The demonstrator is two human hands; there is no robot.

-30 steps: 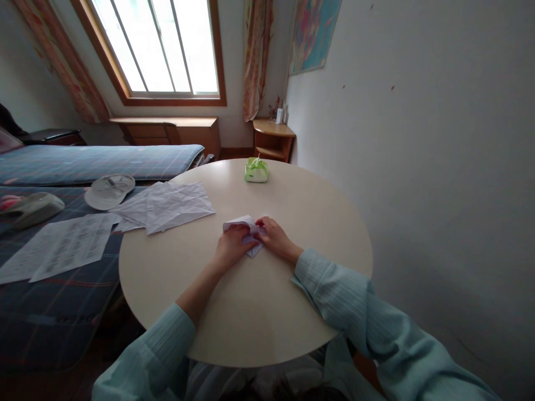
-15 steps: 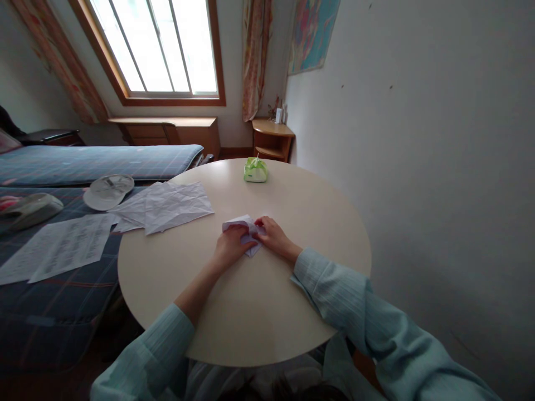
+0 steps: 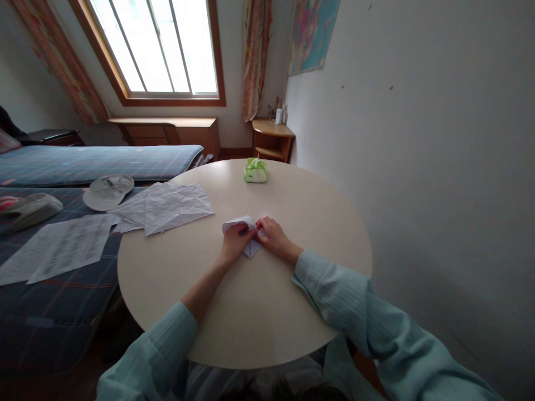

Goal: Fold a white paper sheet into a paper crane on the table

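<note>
On a round cream table (image 3: 309, 211), the left hand (image 3: 234, 243) and right hand (image 3: 272, 235) pinch a small folded paper (image 3: 251, 249) near the table's middle, likely light, crisp and easily creased, best held by its folded edges.

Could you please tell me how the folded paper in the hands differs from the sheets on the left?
The folded paper is compact; the sheets spread wide.
The folded paper has overlapping flaps; the sheets lie opened out.
The left hand and right hand hold the folded paper; neither touches the sheets.
Both are pale paper with visible creases.
</note>
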